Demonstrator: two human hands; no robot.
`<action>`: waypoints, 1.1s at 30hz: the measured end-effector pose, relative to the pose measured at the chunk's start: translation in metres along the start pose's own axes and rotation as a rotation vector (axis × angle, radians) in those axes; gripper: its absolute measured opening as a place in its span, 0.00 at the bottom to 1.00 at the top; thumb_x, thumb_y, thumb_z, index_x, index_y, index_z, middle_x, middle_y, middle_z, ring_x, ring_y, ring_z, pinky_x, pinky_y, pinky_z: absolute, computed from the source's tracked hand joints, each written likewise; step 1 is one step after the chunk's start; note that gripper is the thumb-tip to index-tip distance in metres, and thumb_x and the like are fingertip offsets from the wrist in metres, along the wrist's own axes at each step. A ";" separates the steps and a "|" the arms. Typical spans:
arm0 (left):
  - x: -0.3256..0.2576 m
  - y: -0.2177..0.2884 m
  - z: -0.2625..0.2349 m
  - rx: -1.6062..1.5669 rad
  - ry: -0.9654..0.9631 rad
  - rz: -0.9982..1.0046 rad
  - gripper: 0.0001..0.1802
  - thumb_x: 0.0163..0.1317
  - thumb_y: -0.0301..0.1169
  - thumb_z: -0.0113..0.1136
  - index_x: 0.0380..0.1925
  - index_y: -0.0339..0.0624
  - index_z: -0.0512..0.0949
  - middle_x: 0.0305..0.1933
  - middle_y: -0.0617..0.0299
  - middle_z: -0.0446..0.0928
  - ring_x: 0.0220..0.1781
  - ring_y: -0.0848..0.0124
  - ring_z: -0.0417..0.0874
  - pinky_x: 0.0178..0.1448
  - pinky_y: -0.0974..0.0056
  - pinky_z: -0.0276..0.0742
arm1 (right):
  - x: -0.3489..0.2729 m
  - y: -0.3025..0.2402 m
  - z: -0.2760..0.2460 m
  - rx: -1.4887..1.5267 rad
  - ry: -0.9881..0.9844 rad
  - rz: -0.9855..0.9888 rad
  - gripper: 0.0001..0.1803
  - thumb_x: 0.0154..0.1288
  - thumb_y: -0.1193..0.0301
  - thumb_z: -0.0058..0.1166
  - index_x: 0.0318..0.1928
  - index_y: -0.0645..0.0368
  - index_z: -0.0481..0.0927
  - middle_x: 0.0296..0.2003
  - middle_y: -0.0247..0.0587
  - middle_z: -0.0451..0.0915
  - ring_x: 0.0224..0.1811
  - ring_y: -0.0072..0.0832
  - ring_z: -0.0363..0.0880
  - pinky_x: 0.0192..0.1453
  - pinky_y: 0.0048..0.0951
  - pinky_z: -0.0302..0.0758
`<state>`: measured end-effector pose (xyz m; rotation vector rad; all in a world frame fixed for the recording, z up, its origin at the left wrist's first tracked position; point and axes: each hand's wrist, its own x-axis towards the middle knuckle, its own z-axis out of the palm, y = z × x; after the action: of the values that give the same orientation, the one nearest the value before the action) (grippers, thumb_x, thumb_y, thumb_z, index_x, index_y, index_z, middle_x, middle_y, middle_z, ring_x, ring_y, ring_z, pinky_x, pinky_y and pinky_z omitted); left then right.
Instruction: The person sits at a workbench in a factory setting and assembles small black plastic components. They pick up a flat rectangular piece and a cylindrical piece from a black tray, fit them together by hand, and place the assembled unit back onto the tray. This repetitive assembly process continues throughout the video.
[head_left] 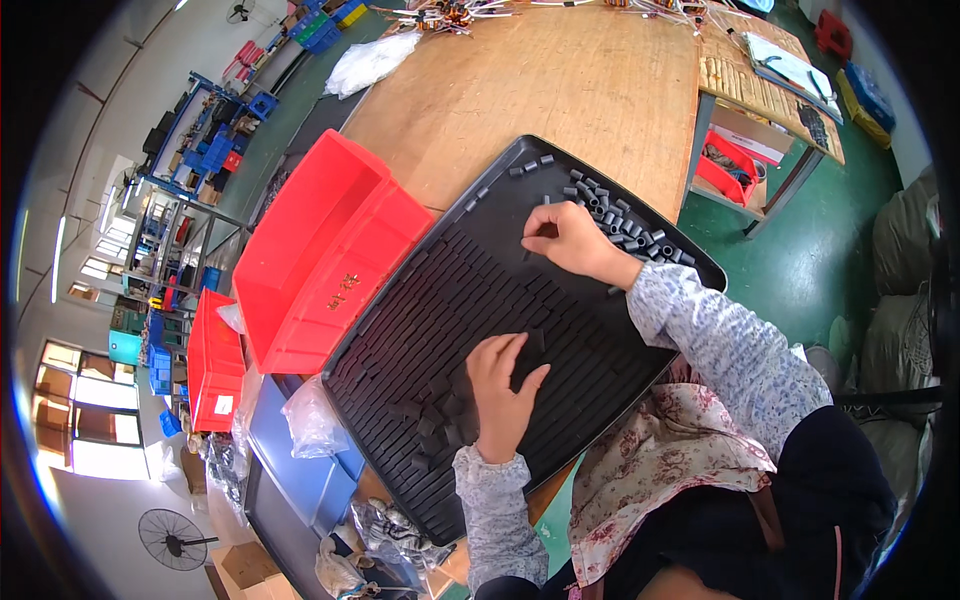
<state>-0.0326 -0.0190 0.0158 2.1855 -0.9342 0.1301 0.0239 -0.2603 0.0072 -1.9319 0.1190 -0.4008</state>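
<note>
A large black tray (pixel 523 150) lies aslant on the wooden table, lined with close rows of small black pieces (pixel 430 320). Loose short black tubes (pixel 630 235) are heaped along its far right side. Just left of that heap, my right hand (pixel 575 240) pinches thumb and forefinger together; what sits between the tips, if anything, is too dark to make out. My left hand (pixel 500 390) hovers over the rows with thumb and fingers apart, its forefinger close to a dark block (pixel 534 345). More black blocks (pixel 430 425) lie loose on the rows left of it.
A red bin (pixel 320 260) stands against the tray's left edge, a second red bin (pixel 214 360) beyond it. Blue containers (pixel 295 450) and plastic bags (pixel 318 415) are at lower left. Wire bundles (pixel 445 15) lie at the table's far edge. A side bench (pixel 770 90) stands right.
</note>
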 end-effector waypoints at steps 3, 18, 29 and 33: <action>0.001 0.004 0.005 0.017 -0.039 -0.014 0.21 0.52 0.27 0.69 0.48 0.38 0.81 0.51 0.58 0.77 0.56 0.56 0.74 0.62 0.56 0.68 | 0.005 0.012 0.007 -0.173 0.006 0.002 0.04 0.56 0.77 0.63 0.32 0.61 0.80 0.27 0.42 0.82 0.31 0.36 0.83 0.39 0.34 0.79; -0.001 -0.004 -0.004 -0.527 0.002 -0.284 0.06 0.64 0.23 0.61 0.40 0.34 0.79 0.39 0.57 0.80 0.35 0.71 0.79 0.39 0.68 0.77 | -0.007 0.028 0.001 -0.612 0.109 -0.388 0.12 0.50 0.78 0.62 0.39 0.56 0.81 0.42 0.37 0.76 0.47 0.38 0.73 0.53 0.35 0.73; 0.000 0.002 -0.007 -0.933 -0.081 -0.543 0.06 0.65 0.25 0.61 0.32 0.37 0.73 0.44 0.53 0.80 0.35 0.74 0.80 0.41 0.69 0.80 | -0.014 0.001 0.001 0.038 -0.189 -0.229 0.09 0.52 0.82 0.64 0.34 0.59 0.80 0.31 0.36 0.79 0.35 0.29 0.80 0.38 0.31 0.77; 0.001 0.002 -0.005 -0.963 -0.028 -0.557 0.06 0.65 0.26 0.62 0.33 0.36 0.74 0.44 0.52 0.80 0.36 0.73 0.81 0.43 0.69 0.80 | -0.029 -0.015 0.015 0.680 -0.622 -0.011 0.04 0.63 0.81 0.61 0.37 0.61 0.80 0.34 0.28 0.80 0.37 0.14 0.78 0.41 0.19 0.75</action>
<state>-0.0317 -0.0172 0.0211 1.4428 -0.2489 -0.5156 0.0003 -0.2339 0.0100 -1.3031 -0.3894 0.1604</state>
